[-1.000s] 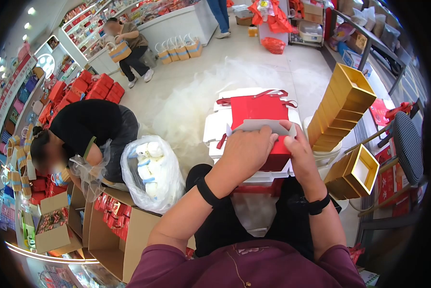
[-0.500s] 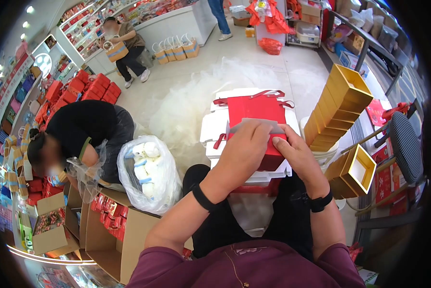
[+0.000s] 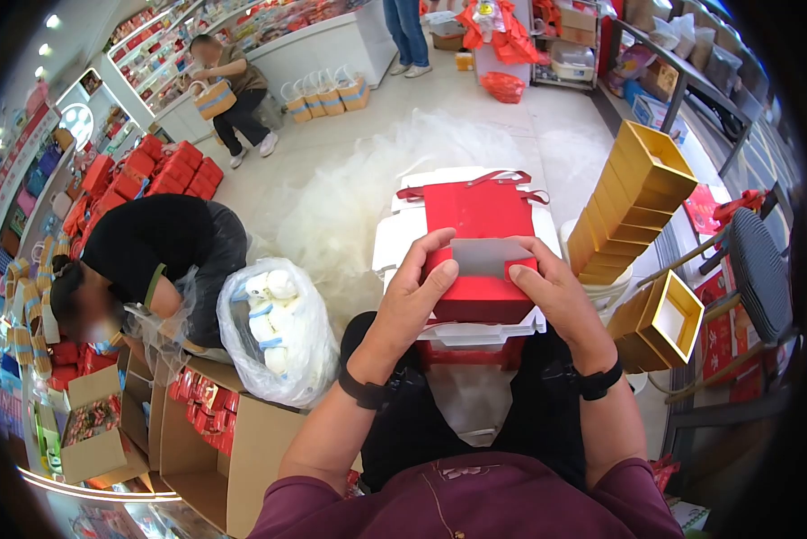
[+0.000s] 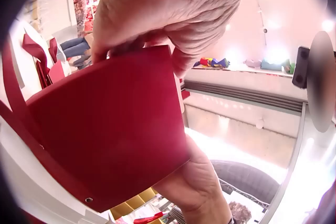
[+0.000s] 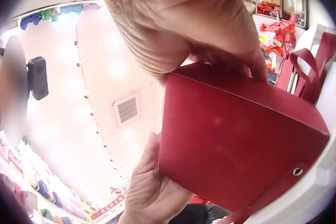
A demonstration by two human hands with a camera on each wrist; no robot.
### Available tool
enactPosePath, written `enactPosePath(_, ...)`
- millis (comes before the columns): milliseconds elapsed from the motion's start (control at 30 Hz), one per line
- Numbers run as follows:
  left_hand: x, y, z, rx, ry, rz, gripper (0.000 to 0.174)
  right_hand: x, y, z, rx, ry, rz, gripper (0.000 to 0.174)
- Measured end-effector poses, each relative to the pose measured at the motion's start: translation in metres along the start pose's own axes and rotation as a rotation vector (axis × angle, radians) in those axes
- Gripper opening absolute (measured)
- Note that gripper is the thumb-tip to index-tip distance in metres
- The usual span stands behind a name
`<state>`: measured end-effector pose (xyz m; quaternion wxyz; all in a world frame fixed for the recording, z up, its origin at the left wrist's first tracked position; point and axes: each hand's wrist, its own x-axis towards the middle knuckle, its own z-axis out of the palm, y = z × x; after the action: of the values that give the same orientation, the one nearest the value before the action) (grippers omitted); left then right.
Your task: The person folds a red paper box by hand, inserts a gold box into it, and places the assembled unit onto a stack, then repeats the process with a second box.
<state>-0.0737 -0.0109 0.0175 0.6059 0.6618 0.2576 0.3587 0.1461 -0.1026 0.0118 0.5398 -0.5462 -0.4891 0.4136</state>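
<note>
A red box (image 3: 483, 299) with a raised grey-lined flap (image 3: 491, 258) lies on a stack of white pieces (image 3: 398, 235). My left hand (image 3: 412, 292) grips its left end and my right hand (image 3: 561, 292) its right end, thumbs on the near side of the opening. Behind it lies a flat red panel (image 3: 477, 208) with red ribbons. The left wrist view shows the red side wall (image 4: 115, 129) under my left hand (image 4: 173, 14); in the right wrist view my right hand (image 5: 184, 24) holds the opposite wall (image 5: 236, 140), which has a metal eyelet.
Stacked gold boxes (image 3: 633, 207) and a shorter gold stack (image 3: 660, 323) stand at right. At left are a clear bag of white items (image 3: 278, 332), an open carton (image 3: 197, 463) and a bending person (image 3: 156, 247). Another person (image 3: 233, 85) sits at the back.
My left hand has moved from the middle of the flap to the box's left end. My right hand has stayed on the right end, and the opening now shows between the hands.
</note>
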Motion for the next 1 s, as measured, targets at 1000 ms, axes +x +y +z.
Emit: enactPosePath(1000, 0.007, -0.014, 0.004, -0.015, 0.010, 0.102, 0.050, 0.014, -0.013, -0.006, 0.038, -0.073, 0.003, 0.036)
